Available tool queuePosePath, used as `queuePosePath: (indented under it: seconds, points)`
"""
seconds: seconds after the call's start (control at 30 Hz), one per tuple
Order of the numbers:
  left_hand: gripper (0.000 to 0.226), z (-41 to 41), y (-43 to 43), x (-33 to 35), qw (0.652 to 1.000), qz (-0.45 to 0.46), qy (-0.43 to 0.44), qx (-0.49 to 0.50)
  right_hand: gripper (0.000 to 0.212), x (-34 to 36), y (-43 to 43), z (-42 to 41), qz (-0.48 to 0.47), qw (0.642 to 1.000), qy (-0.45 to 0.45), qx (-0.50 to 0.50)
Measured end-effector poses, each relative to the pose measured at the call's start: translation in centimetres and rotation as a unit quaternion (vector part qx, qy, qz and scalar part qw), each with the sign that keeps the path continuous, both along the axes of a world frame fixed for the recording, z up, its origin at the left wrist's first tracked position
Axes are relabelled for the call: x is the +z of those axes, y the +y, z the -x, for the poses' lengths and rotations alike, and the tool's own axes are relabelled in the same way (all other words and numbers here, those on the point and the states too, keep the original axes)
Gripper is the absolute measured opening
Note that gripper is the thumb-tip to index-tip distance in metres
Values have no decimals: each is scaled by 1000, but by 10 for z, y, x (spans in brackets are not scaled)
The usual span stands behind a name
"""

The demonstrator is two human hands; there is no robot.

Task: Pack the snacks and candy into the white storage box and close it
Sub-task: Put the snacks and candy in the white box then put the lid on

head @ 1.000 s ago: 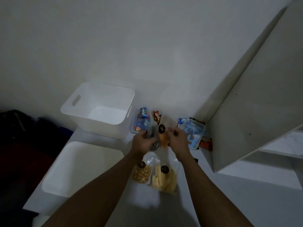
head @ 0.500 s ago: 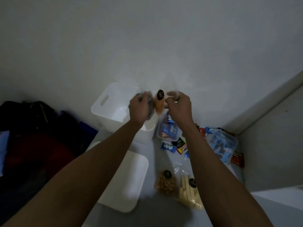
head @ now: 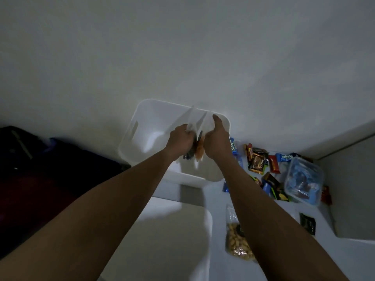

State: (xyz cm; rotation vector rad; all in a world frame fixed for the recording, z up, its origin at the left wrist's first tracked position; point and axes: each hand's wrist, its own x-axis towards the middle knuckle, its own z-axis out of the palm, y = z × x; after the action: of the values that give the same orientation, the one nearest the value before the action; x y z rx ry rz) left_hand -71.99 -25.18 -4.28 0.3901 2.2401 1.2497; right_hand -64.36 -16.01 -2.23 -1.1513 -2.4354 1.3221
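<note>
— Our fingers?
— Our left hand and right hand each grip clear snack bags, with the white storage box just beneath them.
— Around us?
— Candy lies right of our fingers and the lid nearer us.

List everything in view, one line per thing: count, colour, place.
storage box: 1, white, open, far end of the table by the wall
lid: 1, white, flat on the table, nearer than the box
orange snack bag: 1, clear, orange contents, held over the box
dark snack bag: 1, clear, dark contents, held over the box
nut bag: 1, clear, tan contents, right of the lid
loose candies: several, mixed colours, right of the box
clear tub: 1, blue-wrapped sweets inside, far right
dark packet: 1, nearer than the tub
left hand: grips the dark snack bag
right hand: grips the orange snack bag
</note>
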Motion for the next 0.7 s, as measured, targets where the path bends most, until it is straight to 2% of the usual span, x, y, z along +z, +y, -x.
queuePosePath:
  seconds: [0.07, 0.17, 0.33, 0.43, 0.53, 0.6, 0.63, 0.7]
  points:
    - [30, 9, 3, -12, 999, 14, -1, -30, 71, -8, -2, 6, -14, 1000, -8, 15]
    - [32, 17, 12, -25, 998, 20, 6, -60, 64, -21, -1, 9, -45, 999, -30, 4]
    - [31, 14, 25, -41, 994, 23, -56, -93, 57, -42, -1, 12, -51, 997, -57, -8]
    - [57, 15, 27, -53, 990, 72, -91, -81, 56, -46, 6, 14, -54, 994, -93, 3]
    - [46, 16, 24, -52, 982, 74, -129, -115, 53, -42, 14, 19, -68, 986, -154, 14]
    - [36, 21, 24, -53, 984, 54, -114, -123, 48, -40, 16, 22, -87, 978, -189, 31]
    - [41, 21, 24, -52, 983, 47, -111, -139, 43, -40, 17, 23, -100, 974, -198, 41]
    - [65, 19, 23, -47, 973, 42, -122, -191, 34, -36, 19, 21, -128, 968, -208, 53]
